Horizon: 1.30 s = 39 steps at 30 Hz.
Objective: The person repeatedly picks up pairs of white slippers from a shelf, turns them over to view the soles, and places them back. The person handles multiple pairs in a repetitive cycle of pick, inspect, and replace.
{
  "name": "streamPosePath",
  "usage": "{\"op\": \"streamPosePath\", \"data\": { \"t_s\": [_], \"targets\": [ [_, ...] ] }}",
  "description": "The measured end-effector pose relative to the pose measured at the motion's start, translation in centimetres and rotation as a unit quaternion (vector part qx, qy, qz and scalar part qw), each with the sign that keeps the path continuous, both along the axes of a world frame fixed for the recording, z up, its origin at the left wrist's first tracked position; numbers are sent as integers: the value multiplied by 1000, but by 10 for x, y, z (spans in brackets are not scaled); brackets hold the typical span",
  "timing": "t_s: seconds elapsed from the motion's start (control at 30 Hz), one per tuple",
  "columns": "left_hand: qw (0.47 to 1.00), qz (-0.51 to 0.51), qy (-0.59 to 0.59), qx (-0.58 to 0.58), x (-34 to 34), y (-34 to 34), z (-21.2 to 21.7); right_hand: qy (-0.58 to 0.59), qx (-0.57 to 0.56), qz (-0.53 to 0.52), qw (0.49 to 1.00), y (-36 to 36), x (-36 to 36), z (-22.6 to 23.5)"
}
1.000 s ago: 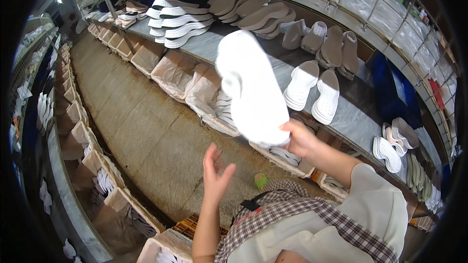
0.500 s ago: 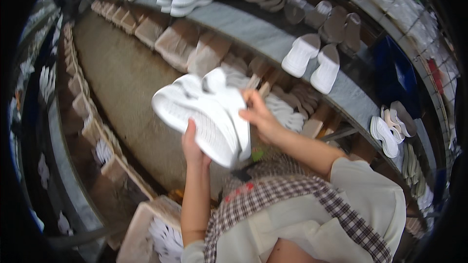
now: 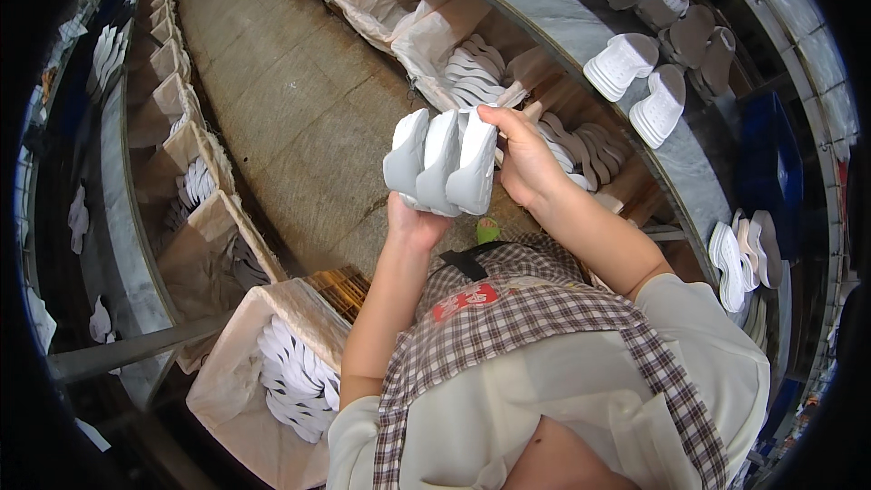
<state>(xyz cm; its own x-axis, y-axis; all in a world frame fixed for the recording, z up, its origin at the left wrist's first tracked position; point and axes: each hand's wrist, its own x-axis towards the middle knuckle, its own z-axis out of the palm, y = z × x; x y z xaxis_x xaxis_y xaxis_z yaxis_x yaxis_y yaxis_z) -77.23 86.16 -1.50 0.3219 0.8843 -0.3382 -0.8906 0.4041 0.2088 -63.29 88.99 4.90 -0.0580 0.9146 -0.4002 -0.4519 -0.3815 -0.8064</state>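
White, thick-edged shoe soles, three side by side, are bunched in the person's two hands, out in front of the apron and above the aisle floor. As I judge it, the gathering into one bundle is done and the setting-down is not: no part of the bundle rests on the shelf or in the lined bin, where other white soles lie heaped. The left hand clasps the lower end from beneath, its forearm rising steeply, fingertips hidden from me. The right hand has its grip clamped on the upper right edge, its forearm slanting in from the right, wrist close to the outermost sole.
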Motion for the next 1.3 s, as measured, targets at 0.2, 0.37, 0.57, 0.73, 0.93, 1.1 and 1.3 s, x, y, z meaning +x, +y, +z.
{"op": "streamPosePath", "data": {
  "t_s": [0.2,0.37,0.57,0.73,0.93,1.1,1.3],
  "targets": [
    [999,0,30,-41,-1,-4,-2,3,9,17,1000,2,1,-4],
    [999,37,38,-5,1,-8,-4,0,48,14,999,-2,-3,-2],
    [996,20,-19,86,-5,-9,-15,48,161,33,985,-17,-4,3],
    [991,33,-19,131,-15,-10,-12,72,251,50,964,-21,-2,4],
    [987,67,-10,143,-13,-10,-5,40,338,58,938,-24,-2,3],
    [981,74,-15,179,-19,-8,-6,13,359,89,929,-29,0,6],
    [963,79,-26,258,-27,-7,-15,-13,387,113,915,-32,4,6]
  ]
}}
